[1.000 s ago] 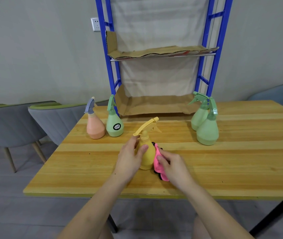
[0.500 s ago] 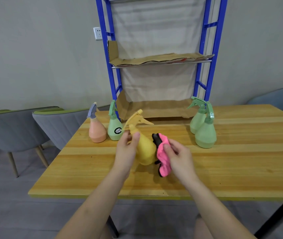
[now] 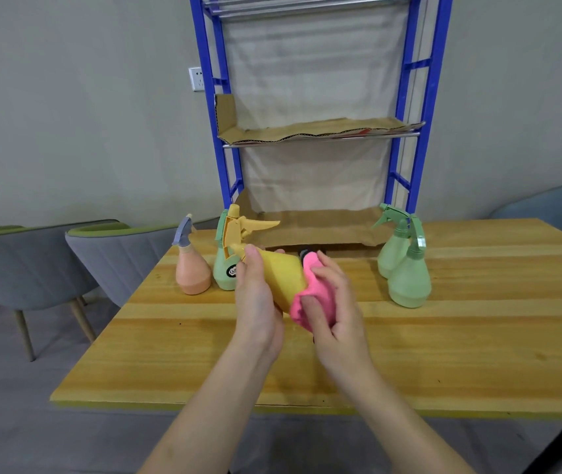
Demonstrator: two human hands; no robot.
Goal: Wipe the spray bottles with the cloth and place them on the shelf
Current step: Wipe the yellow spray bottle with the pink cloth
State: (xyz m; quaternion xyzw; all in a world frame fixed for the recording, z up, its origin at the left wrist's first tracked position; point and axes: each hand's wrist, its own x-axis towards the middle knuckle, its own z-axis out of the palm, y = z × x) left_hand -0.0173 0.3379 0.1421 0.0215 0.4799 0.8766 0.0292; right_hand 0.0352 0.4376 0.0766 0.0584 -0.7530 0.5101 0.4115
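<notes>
My left hand point(image 3: 257, 302) grips a yellow spray bottle point(image 3: 278, 271) and holds it tilted above the wooden table point(image 3: 460, 354), nozzle up and to the left. My right hand point(image 3: 337, 313) holds a pink cloth point(image 3: 313, 302) wrapped against the bottle's base. An orange bottle point(image 3: 192, 271) and a green labelled bottle point(image 3: 224, 271) stand at the back left. Two more green bottles point(image 3: 409, 278) stand at the back right. The blue shelf point(image 3: 313, 131) rises behind the table, with cardboard on its levels and no bottle on it.
Grey chairs point(image 3: 108, 254) with green tops stand left of the table, and a blue-grey chair point(image 3: 553, 203) sits at the far right. A wall socket point(image 3: 197, 78) is left of the shelf's blue post.
The yellow bottle has been lifted off the table and tilted further over. The pink cloth has moved from the bottle's side onto its base.
</notes>
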